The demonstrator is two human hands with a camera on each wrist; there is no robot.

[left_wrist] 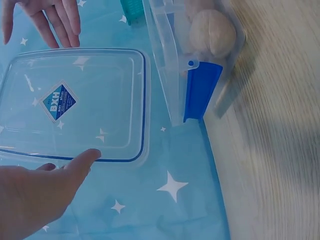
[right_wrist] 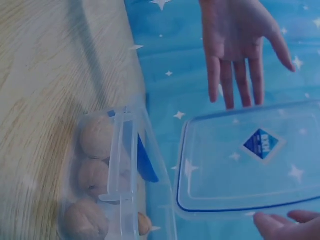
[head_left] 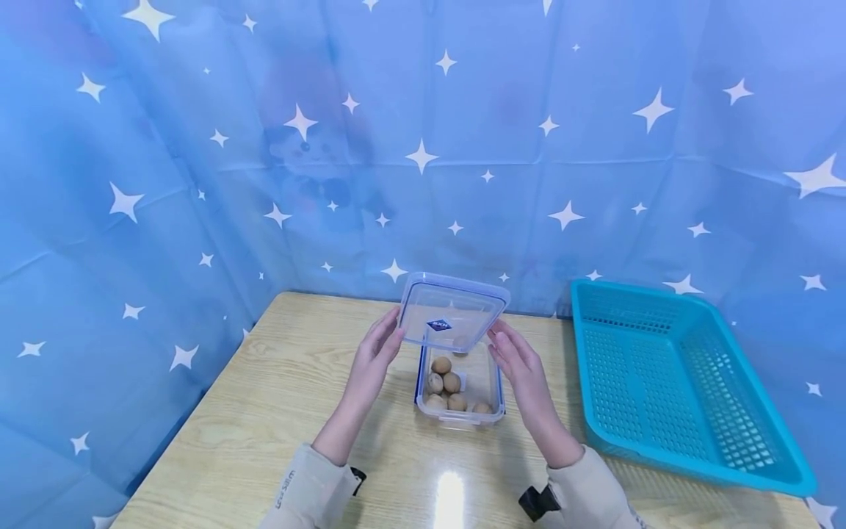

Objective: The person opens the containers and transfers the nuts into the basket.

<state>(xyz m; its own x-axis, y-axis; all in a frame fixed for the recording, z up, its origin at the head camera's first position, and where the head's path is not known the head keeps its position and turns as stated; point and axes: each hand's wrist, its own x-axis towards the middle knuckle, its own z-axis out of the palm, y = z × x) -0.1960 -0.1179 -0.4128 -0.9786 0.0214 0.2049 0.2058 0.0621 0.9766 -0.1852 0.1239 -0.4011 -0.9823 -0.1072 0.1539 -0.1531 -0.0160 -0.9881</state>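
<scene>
A clear lid (head_left: 456,312) with a blue rim and a blue diamond label is tilted up above the far part of a clear box (head_left: 492,382). My left hand (head_left: 377,353) is at the lid's left edge, fingers straight, its thumb tip close by in the left wrist view. At the opposite edge my right hand (head_left: 522,360) also has its fingers extended. Whether every fingertip touches the rim is hard to tell. Several round brown walnuts (head_left: 452,382) lie inside the uncovered box. A blue side latch (left_wrist: 202,90) hangs down in the left wrist view.
A turquoise perforated basket (head_left: 651,389) stands at the right of the wooden table (head_left: 264,411). Behind the table hangs a blue curtain (head_left: 370,176) with white stars.
</scene>
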